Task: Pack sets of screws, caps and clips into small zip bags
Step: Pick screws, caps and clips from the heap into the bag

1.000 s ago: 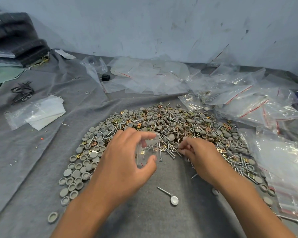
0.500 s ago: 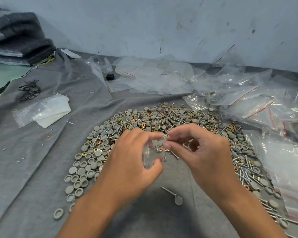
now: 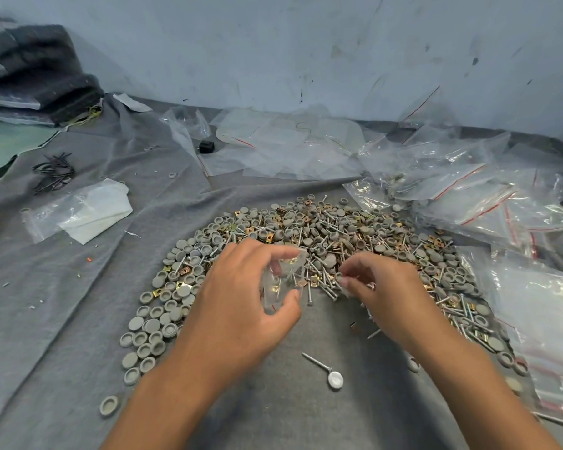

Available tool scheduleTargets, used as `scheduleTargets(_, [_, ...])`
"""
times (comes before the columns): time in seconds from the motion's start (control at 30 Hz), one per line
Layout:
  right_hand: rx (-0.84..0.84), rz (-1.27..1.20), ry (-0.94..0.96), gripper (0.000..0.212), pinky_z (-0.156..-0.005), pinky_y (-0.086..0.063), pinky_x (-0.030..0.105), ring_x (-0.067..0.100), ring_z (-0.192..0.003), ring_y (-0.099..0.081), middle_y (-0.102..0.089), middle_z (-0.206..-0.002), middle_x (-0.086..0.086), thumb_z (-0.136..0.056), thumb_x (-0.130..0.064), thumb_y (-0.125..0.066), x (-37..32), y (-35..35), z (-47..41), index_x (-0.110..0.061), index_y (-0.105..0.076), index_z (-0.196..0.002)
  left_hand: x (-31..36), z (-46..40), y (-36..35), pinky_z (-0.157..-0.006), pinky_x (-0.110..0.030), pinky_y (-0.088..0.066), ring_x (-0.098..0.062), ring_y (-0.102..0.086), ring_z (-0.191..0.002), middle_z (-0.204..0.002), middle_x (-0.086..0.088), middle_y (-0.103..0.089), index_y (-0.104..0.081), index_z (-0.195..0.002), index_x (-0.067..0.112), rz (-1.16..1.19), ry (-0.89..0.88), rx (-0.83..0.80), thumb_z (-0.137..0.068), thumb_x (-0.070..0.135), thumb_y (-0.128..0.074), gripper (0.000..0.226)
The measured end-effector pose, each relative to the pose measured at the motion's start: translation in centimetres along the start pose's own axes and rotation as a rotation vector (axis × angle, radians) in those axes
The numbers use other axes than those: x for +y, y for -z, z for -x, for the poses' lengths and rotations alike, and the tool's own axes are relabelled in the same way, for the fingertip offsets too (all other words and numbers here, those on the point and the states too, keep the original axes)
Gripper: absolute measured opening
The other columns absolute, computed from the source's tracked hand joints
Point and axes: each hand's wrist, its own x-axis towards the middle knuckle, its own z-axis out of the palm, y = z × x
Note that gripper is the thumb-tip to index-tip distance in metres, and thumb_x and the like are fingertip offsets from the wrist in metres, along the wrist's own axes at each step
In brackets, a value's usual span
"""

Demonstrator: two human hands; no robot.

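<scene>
Two hands: left hand (image 3: 241,306), right hand (image 3: 387,297). One held small zip bag (image 3: 281,280), one black block (image 3: 206,146) far, one lone screw (image 3: 316,362) near. Grey caps (image 3: 163,323), gold clips (image 3: 315,280), pile screws (image 3: 325,264): too many to count.

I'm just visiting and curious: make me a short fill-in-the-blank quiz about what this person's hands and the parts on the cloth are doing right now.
1. The small clear zip bag is held by the person's ____ hand.
2. The right hand reaches over the pile of caps, screws and clips, its fingertips ____ together.
3. The pile lies on a ____ cloth.
4. The empty zip bags heaped on the right have seal strips coloured ____.

Missing words: left; pinched; grey; red
</scene>
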Motion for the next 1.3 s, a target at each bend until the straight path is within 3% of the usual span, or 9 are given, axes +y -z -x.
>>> scheduleTargets(0.1, [-0.259, 0.188, 0.033, 0.025, -0.069, -0.041, 0.012, -0.007, -0.085, -0.055, -0.056, -0.097, -0.025, -0.082, -0.058, -0.071, 0.4, -0.2, 0.1, -0.047, -0.06, -0.1, -0.1, 0.0, 0.0, -0.085, -0.01, -0.031, 0.002, -0.048, -0.1, -0.095, 0.026, -0.048, -0.059, -0.125, 0.039, -0.003, 0.002, 0.001, -0.083, 0.049, -0.055, 0.043])
scheduleTargets(0.2, [-0.349, 0.245, 0.069, 0.039, -0.076, -0.043, 0.017, -0.009, -0.091, -0.049, -0.051, -0.1, -0.026, -0.071, -0.07, -0.073, 0.3, 0.8, 0.9, -0.05, -0.056, -0.1, -0.1, 0.0, 0.1, -0.085, -0.01, -0.032, 0.001, -0.049, -0.101, -0.095, 0.026, -0.048, -0.059, -0.125, 0.04, 0.0, 0.003, 0.003, -0.083, 0.05, -0.054, 0.044])
scheduleTargets(0.43, [-0.544, 0.312, -0.043, 0.024, -0.073, -0.05, 0.017, -0.005, -0.08, -0.061, -0.066, -0.087, -0.021, -0.084, -0.026, -0.08, 0.5, 3.1, 1.4, -0.039, -0.062, -0.092, -0.2, 0.0, 0.3, -0.086, -0.008, -0.031, 0.0, -0.049, -0.101, -0.096, 0.029, -0.047, -0.06, -0.126, 0.039, 0.011, 0.003, 0.003, -0.083, 0.05, -0.054, 0.044])
scheduleTargets(0.67, [-0.554, 0.267, 0.079, 0.015, -0.069, -0.048, 0.02, 0.001, -0.079, -0.057, -0.06, -0.087, -0.015, -0.091, -0.036, -0.071, 0.0, 2.2, 1.6, -0.036, -0.057, -0.086, -0.2, -0.1, 0.2, -0.084, -0.009, -0.032, 0.003, -0.049, -0.099, -0.096, 0.028, -0.049, -0.061, -0.125, 0.038, 0.012, 0.004, 0.019, -0.082, 0.047, -0.057, 0.044])
scheduleTargets(0.73, [-0.48, 0.127, 0.105, 0.012, -0.067, -0.047, 0.017, 0.001, -0.078, -0.059, -0.064, -0.085, -0.015, -0.092, -0.039, -0.069, -0.8, 2.1, 1.7, -0.038, -0.058, -0.087, -0.2, 0.0, 0.2, -0.085, -0.01, -0.032, 0.002, -0.049, -0.099, -0.096, 0.028, -0.048, -0.061, -0.125, 0.038, 0.009, 0.003, 0.013, -0.082, 0.048, -0.056, 0.045])
scheduleTargets(0.9, [0.035, -0.311, 0.327, 0.012, -0.057, -0.043, 0.013, 0.008, -0.067, -0.06, -0.065, -0.081, -0.015, -0.092, -0.032, -0.071, -4.9, 2.1, 1.7, -0.037, -0.059, -0.091, 0.0, 0.0, 0.1, -0.085, -0.015, -0.034, -0.004, -0.05, -0.099, -0.097, 0.023, -0.05, -0.062, -0.124, 0.036, -0.003, -0.011, -0.008, -0.081, 0.042, -0.062, 0.044])
scheduleTargets(1.03, [0.107, -0.178, 0.441, 0.016, -0.066, -0.039, 0.005, -0.001, -0.076, -0.057, -0.057, -0.082, -0.024, -0.087, -0.022, -0.076, -6.6, 0.5, 1.9, -0.027, -0.063, -0.094, 0.1, -0.1, 0.0, -0.084, -0.017, -0.034, -0.004, -0.05, -0.098, -0.095, 0.021, -0.051, -0.062, -0.121, 0.037, -0.001, -0.013, -0.007, -0.081, 0.038, -0.065, 0.04])
scheduleTargets(1.17, [0.207, -0.279, 0.292, 0.013, -0.061, -0.04, 0.008, 0.004, -0.07, -0.056, -0.059, -0.076, -0.018, -0.089, -0.022, -0.074, -5.1, 0.6, 1.3, -0.028, -0.063, -0.089, -0.4, -0.4, 0.8, -0.08, -0.012, -0.034, -0.001, -0.051, -0.094, -0.094, 0.023, -0.052, -0.064, -0.12, 0.038, 0.052, 0.026, 0.056, -0.079, 0.039, -0.066, 0.041])
scheduleTargets(1.3, [0.01, 0.053, 0.178, 0.013, -0.083, -0.047, 0.016, -0.003, -0.096, -0.054, -0.059, -0.101, -0.022, -0.096, -0.029, -0.066, -2.9, -1.4, 0.6, -0.037, -0.064, -0.105, -1.1, -0.8, 2.2, -0.072, -0.009, -0.036, -0.003, -0.054, -0.08, -0.092, 0.015, -0.059, -0.067, -0.117, 0.037, 0.177, 0.122, 0.221, -0.077, 0.032, -0.068, 0.041])
